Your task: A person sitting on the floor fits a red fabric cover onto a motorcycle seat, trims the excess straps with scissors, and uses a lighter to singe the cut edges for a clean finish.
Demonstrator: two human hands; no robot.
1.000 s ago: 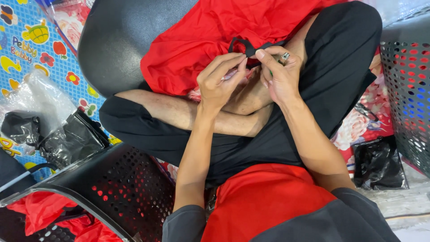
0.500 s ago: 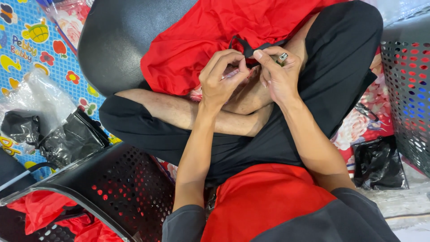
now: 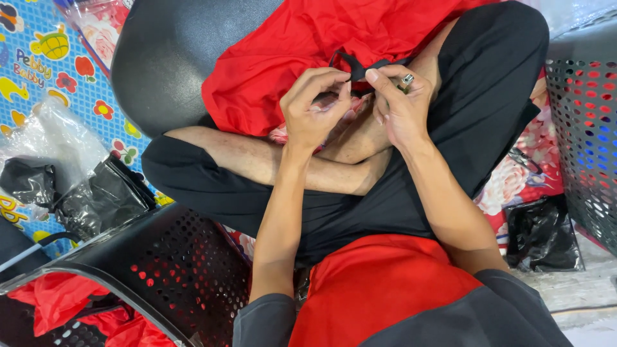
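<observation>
I sit cross-legged in black trousers with a red cloth (image 3: 289, 58) draped over my lap. A thin black strap (image 3: 357, 65) attached to the cloth runs between my two hands. My left hand (image 3: 313, 106) pinches the strap's left part with thumb and fingertips. My right hand (image 3: 400, 106), wearing a ring, pinches its right end. The two hands nearly touch above my crossed shins.
A black perforated basket (image 3: 154, 270) with red cloth inside stands at the lower left. A dark round seat (image 3: 167, 58) lies behind the cloth. Another perforated basket (image 3: 588, 128) is at right. Black items in clear bags (image 3: 83, 199) lie on the colourful mat; a black bag (image 3: 543, 234) at right.
Both hands stay on the strap; the fingers have shifted slightly, the left thumb and fingertips closing in toward the right hand. The cloth has barely moved.
</observation>
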